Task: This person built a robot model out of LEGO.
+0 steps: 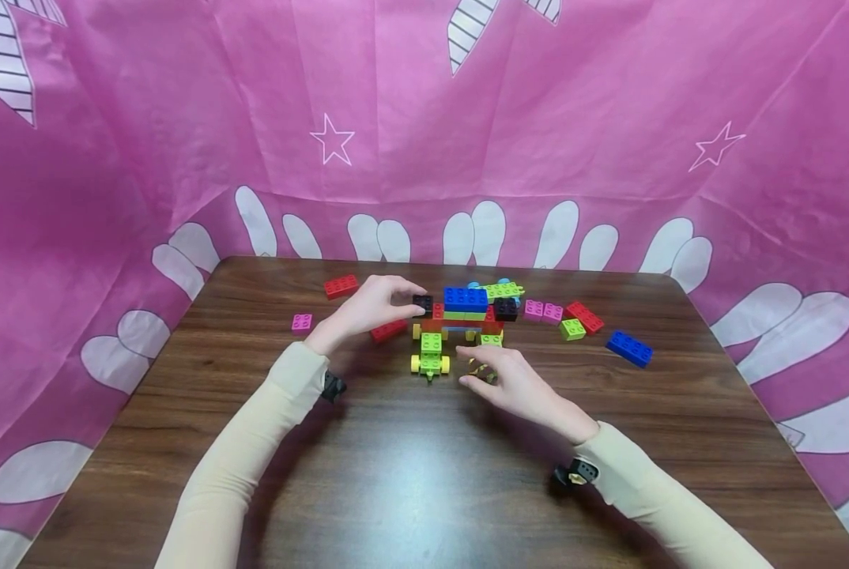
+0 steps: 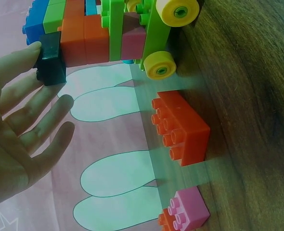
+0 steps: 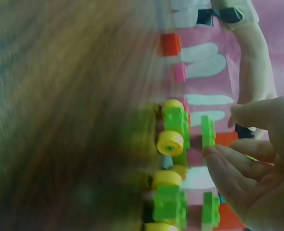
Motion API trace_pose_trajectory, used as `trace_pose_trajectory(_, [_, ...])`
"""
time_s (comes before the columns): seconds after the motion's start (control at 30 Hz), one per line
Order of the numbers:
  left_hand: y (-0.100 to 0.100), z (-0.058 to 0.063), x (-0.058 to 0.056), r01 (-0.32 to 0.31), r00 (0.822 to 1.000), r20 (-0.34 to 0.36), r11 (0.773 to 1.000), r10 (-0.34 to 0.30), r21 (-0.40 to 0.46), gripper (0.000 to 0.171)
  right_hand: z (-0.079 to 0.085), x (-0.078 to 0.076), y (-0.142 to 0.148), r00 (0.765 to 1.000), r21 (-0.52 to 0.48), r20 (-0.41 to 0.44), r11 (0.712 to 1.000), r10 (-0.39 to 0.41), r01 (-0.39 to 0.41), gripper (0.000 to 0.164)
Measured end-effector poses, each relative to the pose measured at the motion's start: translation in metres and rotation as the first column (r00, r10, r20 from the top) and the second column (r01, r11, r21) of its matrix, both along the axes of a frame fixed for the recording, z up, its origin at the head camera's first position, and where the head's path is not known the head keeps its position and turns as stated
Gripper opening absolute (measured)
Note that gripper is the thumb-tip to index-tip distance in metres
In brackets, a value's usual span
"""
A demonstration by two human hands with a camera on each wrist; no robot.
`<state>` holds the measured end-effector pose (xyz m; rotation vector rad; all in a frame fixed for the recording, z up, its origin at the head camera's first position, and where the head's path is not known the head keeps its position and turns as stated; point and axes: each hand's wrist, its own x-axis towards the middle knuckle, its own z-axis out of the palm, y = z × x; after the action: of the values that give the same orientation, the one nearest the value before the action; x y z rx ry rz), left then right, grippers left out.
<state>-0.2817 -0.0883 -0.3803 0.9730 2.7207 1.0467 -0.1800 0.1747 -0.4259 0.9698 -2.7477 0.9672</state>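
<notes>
A toy-brick build stands on wheeled lime bases (image 1: 431,365) with yellow wheels. It has red bricks (image 1: 435,322) across the middle, a blue brick (image 1: 466,299) on top and a black brick (image 1: 506,308) at the right end. At its left end, my left hand (image 1: 367,308) pinches another black brick (image 2: 51,58) between thumb and fingers, against the red bricks in the left wrist view. My right hand (image 1: 517,387) is in front of the build's right side, fingers loosely extended with thumb apart. It partly hides the right wheeled base there.
Loose red bricks (image 1: 341,286) and a pink brick (image 1: 301,322) lie to the left. On the right are pink bricks (image 1: 542,311), a lime brick (image 1: 572,329), a red brick (image 1: 584,317) and a blue brick (image 1: 629,348). Behind the build sits a lime plate with blue wheels (image 1: 504,290).
</notes>
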Motion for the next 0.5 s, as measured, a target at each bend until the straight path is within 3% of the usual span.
trace_pose_trajectory(0.17, [0.0,-0.001,0.0,-0.014,1.0,0.023,1.0,0.013,0.01,0.036,-0.006,0.001,-0.004,0.979,-0.133,0.205,0.99,-0.023,0.051,0.05])
trace_pose_trajectory(0.3, [0.0,-0.002,-0.001,-0.009,1.0,0.017,1.0,0.009,0.014,0.035,-0.008,0.001,-0.008,0.917,-0.231,0.398,0.963,-0.035,0.137,0.052])
trace_pose_trajectory(0.37, [0.0,-0.002,-0.001,0.002,1.0,0.013,1.0,-0.002,0.014,0.034,-0.009,0.0,-0.011,0.854,-0.302,0.52,0.932,-0.013,0.198,0.054])
trace_pose_trajectory(0.4, [0.0,-0.002,-0.001,0.008,1.0,0.008,1.0,-0.008,0.014,0.034,-0.009,0.0,-0.012,0.812,-0.355,0.583,0.906,0.02,0.232,0.054])
trace_pose_trajectory(0.43, [0.0,-0.001,-0.001,0.014,1.0,0.003,1.0,-0.015,0.014,0.034,-0.009,0.0,-0.013,0.768,-0.412,0.637,0.87,0.063,0.27,0.055])
trace_pose_trajectory(0.5, [-0.001,-0.001,-0.001,0.026,1.0,-0.005,1.0,-0.025,0.015,0.035,-0.008,-0.001,-0.015,0.669,-0.52,0.724,0.772,0.17,0.366,0.055])
